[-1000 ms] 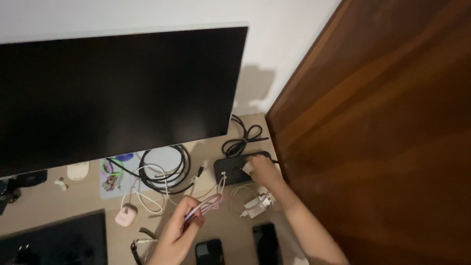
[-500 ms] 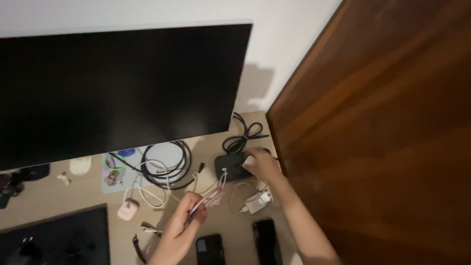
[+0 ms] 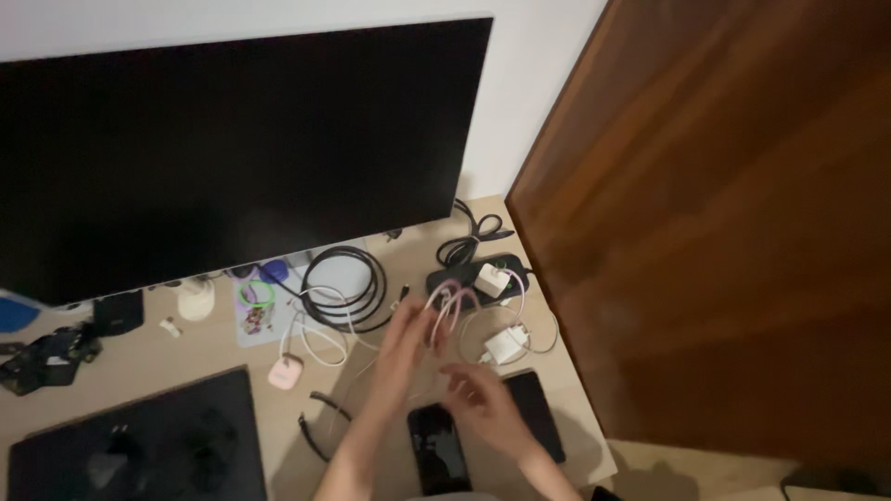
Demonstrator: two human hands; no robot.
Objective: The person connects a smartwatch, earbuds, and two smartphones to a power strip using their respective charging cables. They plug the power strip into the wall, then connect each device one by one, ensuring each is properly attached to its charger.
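Observation:
My left hand (image 3: 405, 345) is raised over the desk, shut on a looped pink cable (image 3: 452, 301) that hangs just in front of the black power strip (image 3: 464, 277). A white charger (image 3: 492, 278) sits plugged into that strip. My right hand (image 3: 477, 403) hovers lower, fingers apart and blurred, holding nothing, just above a black phone (image 3: 438, 451). A second black phone (image 3: 535, 414) lies to its right. Another white charger (image 3: 506, 345) with a thin white cord rests between the strip and the phones.
A large dark monitor (image 3: 232, 148) fills the back. Beneath it lie a coiled black cable (image 3: 343, 286), a small pink device (image 3: 283, 373) and small items. A black pad (image 3: 139, 445) is at front left. A wooden door (image 3: 724, 232) borders the beige desk (image 3: 557, 371) on the right.
My right hand left the power strip, where the white charger now sits, and drew back toward me. My left hand lifted the pink cable toward the strip. The view shifted.

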